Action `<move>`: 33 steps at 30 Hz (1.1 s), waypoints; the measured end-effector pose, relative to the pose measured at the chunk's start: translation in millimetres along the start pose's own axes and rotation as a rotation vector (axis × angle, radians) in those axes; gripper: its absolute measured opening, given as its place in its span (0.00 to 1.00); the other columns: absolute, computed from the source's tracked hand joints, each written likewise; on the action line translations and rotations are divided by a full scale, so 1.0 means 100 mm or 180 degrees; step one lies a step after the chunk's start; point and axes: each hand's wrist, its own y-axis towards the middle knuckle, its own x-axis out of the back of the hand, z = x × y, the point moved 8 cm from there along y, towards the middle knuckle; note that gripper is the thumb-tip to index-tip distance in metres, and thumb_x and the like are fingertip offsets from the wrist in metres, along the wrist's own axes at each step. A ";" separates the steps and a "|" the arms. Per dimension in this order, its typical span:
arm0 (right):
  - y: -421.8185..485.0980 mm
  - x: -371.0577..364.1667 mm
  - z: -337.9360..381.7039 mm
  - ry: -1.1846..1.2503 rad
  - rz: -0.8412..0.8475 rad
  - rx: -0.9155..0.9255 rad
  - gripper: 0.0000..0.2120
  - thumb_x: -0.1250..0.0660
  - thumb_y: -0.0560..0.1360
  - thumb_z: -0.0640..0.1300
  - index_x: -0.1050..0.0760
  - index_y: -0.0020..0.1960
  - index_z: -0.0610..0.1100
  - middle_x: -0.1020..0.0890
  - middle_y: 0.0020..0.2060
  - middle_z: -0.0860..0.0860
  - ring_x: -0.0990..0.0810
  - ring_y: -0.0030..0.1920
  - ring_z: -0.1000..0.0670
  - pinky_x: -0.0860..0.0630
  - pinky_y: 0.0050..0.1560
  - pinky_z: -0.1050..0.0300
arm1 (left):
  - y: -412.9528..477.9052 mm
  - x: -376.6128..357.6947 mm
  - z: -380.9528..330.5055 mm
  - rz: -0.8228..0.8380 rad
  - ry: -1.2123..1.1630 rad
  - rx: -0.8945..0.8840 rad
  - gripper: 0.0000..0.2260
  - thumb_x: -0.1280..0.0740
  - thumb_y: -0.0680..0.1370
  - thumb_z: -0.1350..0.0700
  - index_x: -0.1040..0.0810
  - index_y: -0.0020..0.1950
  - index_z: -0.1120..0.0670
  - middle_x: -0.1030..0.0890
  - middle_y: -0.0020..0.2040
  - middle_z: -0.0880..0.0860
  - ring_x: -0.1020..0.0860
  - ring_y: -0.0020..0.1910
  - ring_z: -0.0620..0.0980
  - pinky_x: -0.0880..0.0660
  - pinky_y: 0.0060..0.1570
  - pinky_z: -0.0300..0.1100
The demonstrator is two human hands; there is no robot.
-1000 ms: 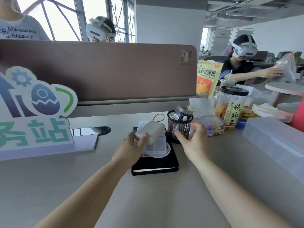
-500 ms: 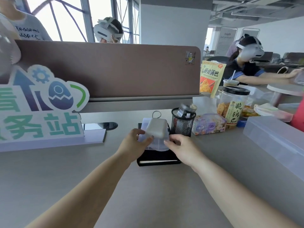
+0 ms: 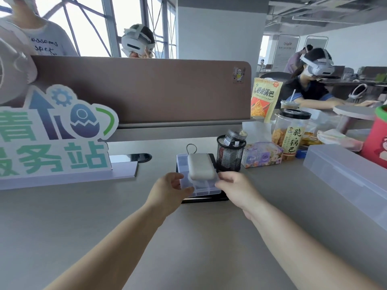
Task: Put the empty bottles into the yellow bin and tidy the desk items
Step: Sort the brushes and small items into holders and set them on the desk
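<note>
A white rounded case (image 3: pixel 201 166) with a wire loop lies on top of a clear compartment box (image 3: pixel 206 188). That box sits on a black notebook (image 3: pixel 206 200) in the middle of the desk. My left hand (image 3: pixel 170 190) grips the box's left front corner, thumb on the lid. My right hand (image 3: pixel 237 187) holds the box's right edge with curled fingers. Neither hand touches the white case. No yellow bin shows in this view.
A black mesh pen cup (image 3: pixel 229 155) with a small jar in it stands just behind the box. Next to it are a tissue pack (image 3: pixel 261 155), a snack jar (image 3: pixel 291 132) and a snack bag (image 3: pixel 265 97). A clear storage bin (image 3: pixel 347 176) lies right, a sign board (image 3: pixel 52 130) left.
My left hand set the white case down on the clear box and released it. My right hand came back from the tissue pack. Both hands now hold the box's sides.
</note>
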 end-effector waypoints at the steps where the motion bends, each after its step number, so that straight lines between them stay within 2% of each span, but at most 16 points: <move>1: -0.04 0.03 -0.01 0.0081 -0.0086 -0.0070 0.08 0.36 0.74 0.41 0.20 0.43 0.38 0.18 0.43 0.40 0.26 0.60 0.40 0.29 0.61 0.52 | -0.04 -0.01 0.01 0.0010 -0.0004 -0.0016 0.23 0.27 0.73 0.52 0.27 0.67 0.50 0.23 0.57 0.48 0.24 0.56 0.45 0.29 0.50 0.38; 2: -0.08 0.05 -0.01 0.0191 -0.0156 -0.0091 0.15 0.37 0.71 0.45 0.24 0.45 0.31 0.22 0.44 0.33 0.26 0.45 0.35 0.32 0.64 0.46 | -0.08 -0.02 0.01 -0.0001 -0.0025 -0.0029 0.24 0.27 0.72 0.52 0.28 0.67 0.50 0.23 0.58 0.48 0.24 0.56 0.45 0.29 0.49 0.37; 3: -0.10 0.07 -0.02 0.0299 -0.0199 -0.0091 0.21 0.37 0.70 0.48 0.28 0.47 0.28 0.26 0.42 0.30 0.35 0.40 0.46 0.49 0.52 0.54 | -0.12 -0.02 0.01 -0.0025 -0.0071 -0.0034 0.23 0.28 0.73 0.52 0.28 0.67 0.51 0.23 0.59 0.48 0.23 0.55 0.44 0.29 0.47 0.36; 4: -0.13 0.08 0.00 0.0356 -0.0245 -0.0097 0.24 0.38 0.71 0.49 0.30 0.50 0.26 0.27 0.42 0.30 0.33 0.40 0.48 0.35 0.46 0.54 | -0.15 0.00 0.01 -0.0059 -0.0135 -0.0035 0.23 0.28 0.73 0.52 0.28 0.66 0.52 0.22 0.58 0.47 0.22 0.51 0.42 0.29 0.43 0.34; 6: -0.14 0.06 -0.02 0.0373 -0.0219 -0.0136 0.23 0.37 0.76 0.50 0.27 0.52 0.28 0.23 0.38 0.39 0.31 0.41 0.50 0.34 0.46 0.56 | -0.20 0.03 0.01 -0.0113 -0.0269 0.0004 0.21 0.29 0.74 0.53 0.27 0.66 0.54 0.22 0.56 0.47 0.23 0.44 0.38 0.32 0.36 0.31; 8: -0.17 0.01 0.02 0.0221 -0.0146 -0.0055 0.16 0.34 0.77 0.49 0.21 0.50 0.35 0.21 0.39 0.47 0.26 0.42 0.52 0.31 0.44 0.57 | -0.23 0.09 0.03 -0.0183 -0.0347 0.0031 0.21 0.29 0.74 0.55 0.27 0.66 0.54 0.21 0.58 0.50 0.22 0.45 0.41 0.30 0.37 0.31; 11: -0.24 -0.07 0.09 0.0137 -0.0121 0.0085 0.06 0.32 0.75 0.42 0.20 0.49 0.41 0.17 0.43 0.46 0.24 0.44 0.51 0.30 0.42 0.59 | -0.29 0.15 0.07 -0.0278 -0.0473 0.0109 0.22 0.27 0.73 0.57 0.26 0.65 0.55 0.21 0.59 0.52 0.21 0.52 0.49 0.26 0.47 0.37; 13: -0.30 -0.04 0.09 0.0158 -0.0202 0.0118 0.03 0.32 0.75 0.39 0.20 0.48 0.43 0.18 0.41 0.49 0.23 0.43 0.52 0.29 0.44 0.60 | -0.33 0.14 0.04 -0.0300 -0.0425 0.0055 0.22 0.27 0.73 0.57 0.26 0.65 0.55 0.21 0.59 0.50 0.21 0.53 0.48 0.27 0.44 0.35; 16: -0.42 0.13 0.06 0.0174 -0.0353 0.0124 0.04 0.31 0.74 0.38 0.21 0.46 0.46 0.18 0.41 0.50 0.23 0.41 0.53 0.28 0.45 0.59 | -0.44 0.03 -0.09 -0.0273 -0.0315 -0.0117 0.23 0.28 0.74 0.57 0.28 0.67 0.55 0.21 0.58 0.49 0.23 0.52 0.45 0.30 0.44 0.34; 18: -0.50 0.31 0.01 0.0134 -0.0416 0.0138 0.05 0.32 0.75 0.37 0.21 0.46 0.46 0.18 0.41 0.52 0.23 0.41 0.54 0.28 0.44 0.60 | -0.50 -0.13 -0.16 -0.0215 -0.0265 -0.0175 0.22 0.29 0.74 0.56 0.27 0.67 0.55 0.21 0.51 0.46 0.23 0.51 0.45 0.28 0.46 0.37; 20: -0.58 0.50 -0.08 0.0112 -0.0455 0.0103 0.06 0.32 0.75 0.37 0.22 0.45 0.47 0.19 0.39 0.55 0.23 0.41 0.56 0.29 0.44 0.62 | -0.56 -0.35 -0.21 -0.0116 -0.0173 -0.0230 0.20 0.29 0.74 0.56 0.27 0.65 0.55 0.22 0.49 0.44 0.22 0.50 0.47 0.27 0.43 0.35; 22: -0.65 0.70 -0.21 0.0081 -0.0505 0.0040 0.08 0.32 0.75 0.36 0.22 0.44 0.49 0.19 0.39 0.55 0.23 0.42 0.55 0.29 0.45 0.60 | -0.59 -0.61 -0.23 0.0042 -0.0084 -0.0264 0.20 0.30 0.74 0.54 0.26 0.64 0.55 0.20 0.54 0.46 0.21 0.52 0.47 0.27 0.39 0.32; 26: -0.82 1.08 -0.51 0.0000 -0.0661 -0.0180 0.11 0.31 0.74 0.35 0.24 0.42 0.51 0.19 0.40 0.55 0.22 0.44 0.53 0.28 0.51 0.57 | -0.68 -1.07 -0.28 0.0309 -0.0008 -0.0283 0.23 0.30 0.74 0.53 0.30 0.68 0.52 0.23 0.62 0.48 0.24 0.58 0.45 0.26 0.57 0.42; 28: -0.88 1.21 -0.62 -0.0050 -0.0671 -0.0245 0.12 0.31 0.73 0.35 0.23 0.41 0.52 0.17 0.43 0.53 0.21 0.45 0.52 0.27 0.53 0.55 | -0.72 -1.24 -0.29 0.0413 0.0067 -0.0282 0.24 0.30 0.74 0.53 0.30 0.69 0.53 0.24 0.63 0.49 0.24 0.58 0.45 0.26 0.58 0.44; 30: -0.89 1.29 -0.70 -0.0087 -0.0623 -0.0298 0.11 0.31 0.73 0.35 0.23 0.43 0.52 0.17 0.46 0.50 0.21 0.45 0.53 0.27 0.54 0.56 | -0.74 -1.35 -0.29 0.0514 0.0235 -0.0328 0.23 0.30 0.74 0.53 0.30 0.69 0.53 0.23 0.63 0.50 0.24 0.58 0.46 0.28 0.59 0.40; 33: -0.83 1.41 -0.70 -0.0341 -0.0712 -0.0385 0.10 0.33 0.73 0.35 0.22 0.52 0.46 0.19 0.46 0.51 0.23 0.47 0.53 0.28 0.50 0.60 | -0.71 -1.34 -0.37 0.0631 0.0819 -0.0699 0.18 0.32 0.76 0.52 0.26 0.65 0.52 0.22 0.61 0.48 0.23 0.57 0.45 0.29 0.55 0.37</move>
